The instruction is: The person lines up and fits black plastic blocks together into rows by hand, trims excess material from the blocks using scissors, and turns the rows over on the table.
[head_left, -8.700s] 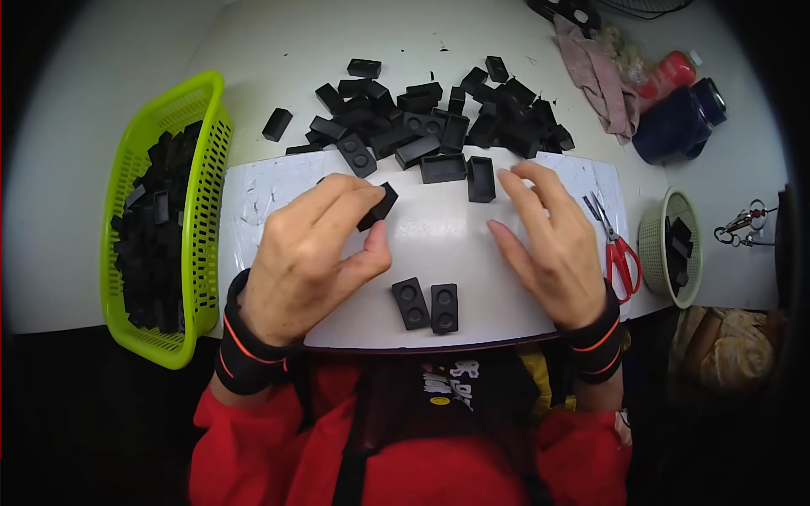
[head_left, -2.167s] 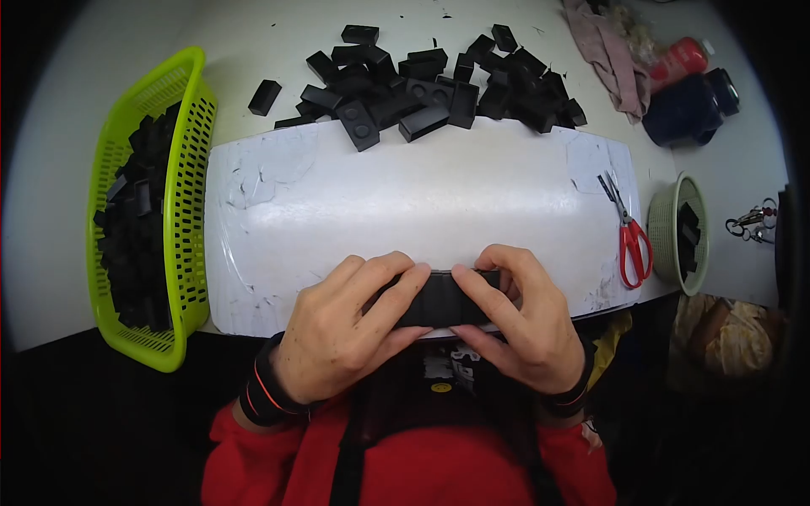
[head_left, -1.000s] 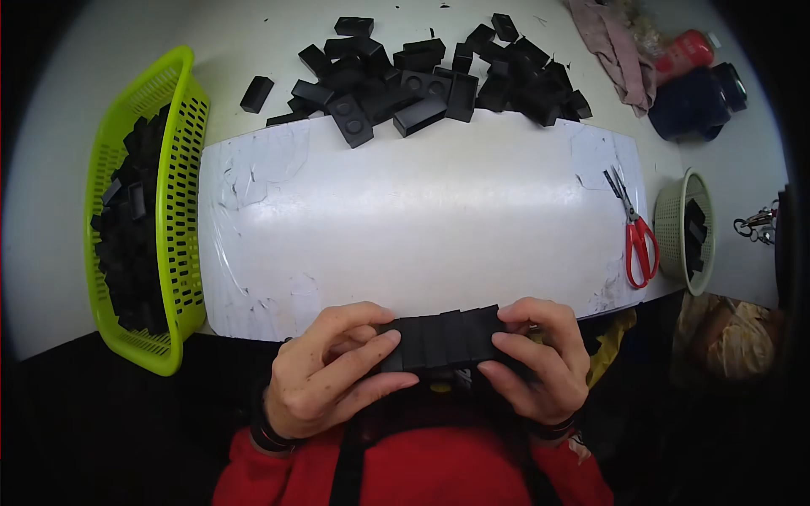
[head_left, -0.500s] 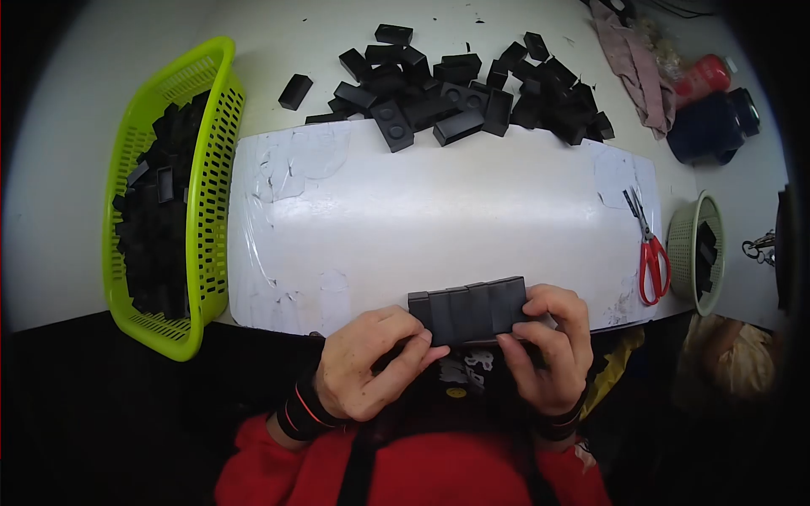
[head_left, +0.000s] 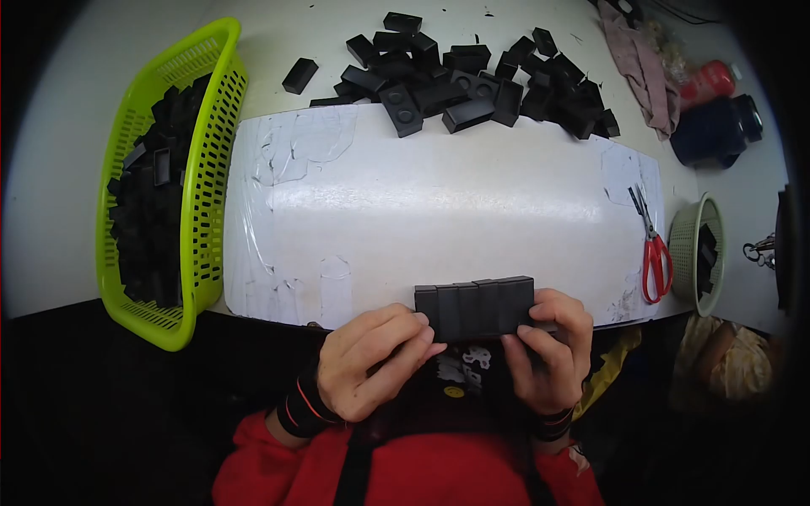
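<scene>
Row of black blocks (head_left: 474,310) sits gripped by nearly closed fingers (head_left: 567,314), left hand (head_left: 369,363) at eight o'clock, right hand (head_left: 550,358) at four; loose blocks (head_left: 477,84) lie at twelve.

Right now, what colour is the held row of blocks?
The row of blocks is black, seen in the head view.

Left hand (head_left: 373,361) and right hand (head_left: 553,347), both curled into a pinch, facing each other, close before the body!
</scene>
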The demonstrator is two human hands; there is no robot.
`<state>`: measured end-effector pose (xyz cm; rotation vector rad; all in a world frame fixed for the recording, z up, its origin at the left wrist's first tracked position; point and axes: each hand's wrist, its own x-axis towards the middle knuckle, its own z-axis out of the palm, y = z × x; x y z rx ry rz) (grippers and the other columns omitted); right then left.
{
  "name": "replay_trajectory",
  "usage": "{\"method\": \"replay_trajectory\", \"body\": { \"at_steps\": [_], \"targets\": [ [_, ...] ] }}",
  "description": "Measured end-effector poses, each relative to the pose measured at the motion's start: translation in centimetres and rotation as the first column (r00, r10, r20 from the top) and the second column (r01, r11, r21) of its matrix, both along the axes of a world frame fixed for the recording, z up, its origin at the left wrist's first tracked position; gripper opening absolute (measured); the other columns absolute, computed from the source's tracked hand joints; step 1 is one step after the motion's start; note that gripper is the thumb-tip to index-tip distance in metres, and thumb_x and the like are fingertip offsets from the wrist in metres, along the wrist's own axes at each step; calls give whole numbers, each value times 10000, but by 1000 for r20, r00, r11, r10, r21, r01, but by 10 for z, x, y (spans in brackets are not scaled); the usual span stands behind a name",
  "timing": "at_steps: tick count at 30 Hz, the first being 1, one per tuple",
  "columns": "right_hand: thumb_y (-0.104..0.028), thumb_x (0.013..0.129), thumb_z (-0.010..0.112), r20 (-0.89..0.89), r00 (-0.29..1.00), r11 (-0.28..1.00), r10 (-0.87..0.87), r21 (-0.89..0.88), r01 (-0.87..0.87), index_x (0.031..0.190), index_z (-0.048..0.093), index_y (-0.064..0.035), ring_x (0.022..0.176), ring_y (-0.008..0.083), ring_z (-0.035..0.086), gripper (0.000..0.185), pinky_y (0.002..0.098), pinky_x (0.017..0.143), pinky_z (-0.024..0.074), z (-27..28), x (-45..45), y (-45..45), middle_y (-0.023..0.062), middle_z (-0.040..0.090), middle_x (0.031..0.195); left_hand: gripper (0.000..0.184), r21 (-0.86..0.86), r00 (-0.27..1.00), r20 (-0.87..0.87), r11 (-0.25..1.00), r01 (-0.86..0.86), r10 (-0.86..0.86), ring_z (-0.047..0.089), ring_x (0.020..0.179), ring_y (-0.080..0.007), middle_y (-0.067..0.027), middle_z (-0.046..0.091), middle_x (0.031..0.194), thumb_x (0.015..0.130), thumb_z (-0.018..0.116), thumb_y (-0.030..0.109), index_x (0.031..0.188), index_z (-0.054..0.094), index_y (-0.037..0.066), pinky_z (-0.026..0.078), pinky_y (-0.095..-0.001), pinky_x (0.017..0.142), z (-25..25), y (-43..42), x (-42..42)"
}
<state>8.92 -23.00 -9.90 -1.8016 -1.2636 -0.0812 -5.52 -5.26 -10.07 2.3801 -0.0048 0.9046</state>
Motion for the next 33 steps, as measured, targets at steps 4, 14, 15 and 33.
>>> {"method": "replay_trajectory", "body": {
  "at_steps": [4, 14, 15, 33],
  "targets": [
    [91, 718, 769, -167, 984, 998, 58, 5, -58, 1016, 592, 26, 886, 290, 626, 353, 384, 748, 532, 21, 1, -7, 190, 591, 1061, 300, -255, 995, -98, 967, -19, -7, 662, 753, -196, -148, 620, 1001, 680, 874, -9, 927, 706, -25, 567, -284, 627, 29, 4, -2],
    [65, 928, 594, -257, 963, 994, -83, -97, 60, 1103, 551, 58, 674, 111, 561, 180, 221, 567, 459, 21, 34, 33, 122, 603, 1010, 200, -665, 961, -278, 725, -179, -17, 657, 743, -177, -152, 617, 1005, 900, 696, 0, 1052, 596, -83, 541, -270, 604, 18, 40, 26],
    [43, 966, 555, -438, 888, 990, -139, -72, 120, 1118, 541, 58, 675, 101, 567, 154, 214, 563, 461, 19, 31, 29, 116, 599, 1019, 200, -667, 961, -277, 724, -177, -20, 657, 743, -177, -152, 617, 1005, 900, 696, 0, 1052, 596, -83, 541, -270, 604, 22, 41, 26],
    [51, 996, 478, -605, 788, 991, -119, -23, 132, 1136, 531, 56, 703, 134, 620, 150, 225, 587, 510, 15, 45, -22, 140, 609, 990, 521, 537, 585, 33, 479, -694, 810, 595, 1026, -313, -158, 570, 1175, 836, 771, 121, 1323, 614, 24, 504, -386, 865, 89, 121, -32]
  ]
}}
